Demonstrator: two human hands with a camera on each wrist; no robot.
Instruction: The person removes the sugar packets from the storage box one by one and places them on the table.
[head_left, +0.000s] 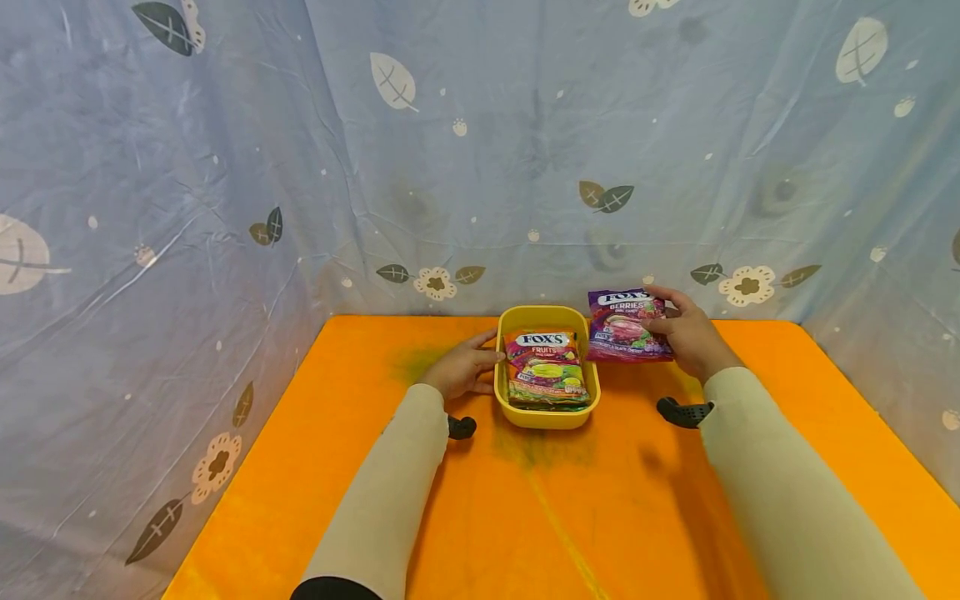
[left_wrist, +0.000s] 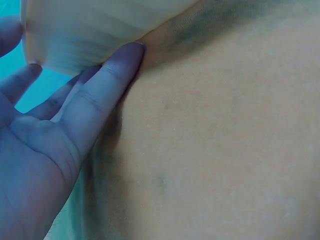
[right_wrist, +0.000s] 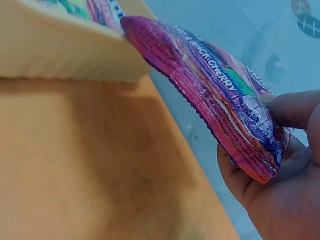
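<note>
At the lower edge of the head view, two pale sleeves [head_left: 378, 500] enter, the left one ending in a dark band [head_left: 335, 588] that the frame cuts off. A black fitting [head_left: 684, 412] projects at each cuff; what it attaches to is hidden. Beyond lies the orange desk [head_left: 600, 517], stained in places, its near edge out of frame. Right of centre stands a yellow container [head_left: 543, 420]. At its left side, the left hand [head_left: 461, 368] rests with fingers extended and spread against the outer wall; the left wrist view crops the thumb side. Inside lies a FOX'S Fruits packet [head_left: 546, 367]; a greenish edge shows below it, too little exposed to identify. The right hand [head_left: 699, 337] pinches a purple FOX'S Berries packet [head_left: 621, 327] between thumb and fingers, raised at the container's upper right; contact with the rim cannot be determined. The thumb and fingers cover the packet's right part, and smaller print is illegible in the head view. Behind hangs a blue-grey leaf-and-flower curtain [head_left: 487, 192], cropped at the top.
</note>
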